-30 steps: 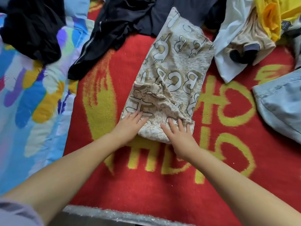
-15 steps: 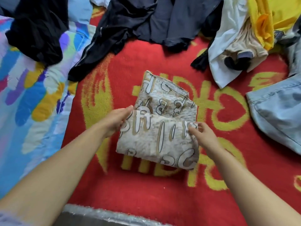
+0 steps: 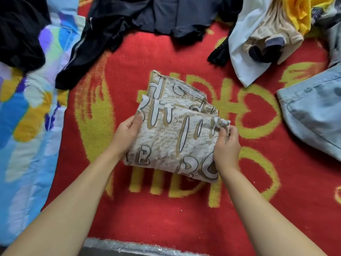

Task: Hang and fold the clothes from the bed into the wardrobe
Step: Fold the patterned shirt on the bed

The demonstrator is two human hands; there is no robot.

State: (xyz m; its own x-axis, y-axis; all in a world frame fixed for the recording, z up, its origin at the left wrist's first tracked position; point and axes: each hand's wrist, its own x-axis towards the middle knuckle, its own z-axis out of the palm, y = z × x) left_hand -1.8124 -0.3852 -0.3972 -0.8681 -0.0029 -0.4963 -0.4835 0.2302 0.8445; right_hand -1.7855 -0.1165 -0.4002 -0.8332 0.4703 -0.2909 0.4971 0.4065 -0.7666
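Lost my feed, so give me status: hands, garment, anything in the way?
Left hand and right hand both grip the folded beige printed garment. It sits mid-fold on the red blanket. Nothing blocking; dark clothes lie beyond.

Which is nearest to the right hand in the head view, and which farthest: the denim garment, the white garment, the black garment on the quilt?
From the right hand:
1. Denim garment, to its right.
2. White garment, up and right, beyond the folded beige cloth.
3. Black garment, far upper left, on the colourful quilt.
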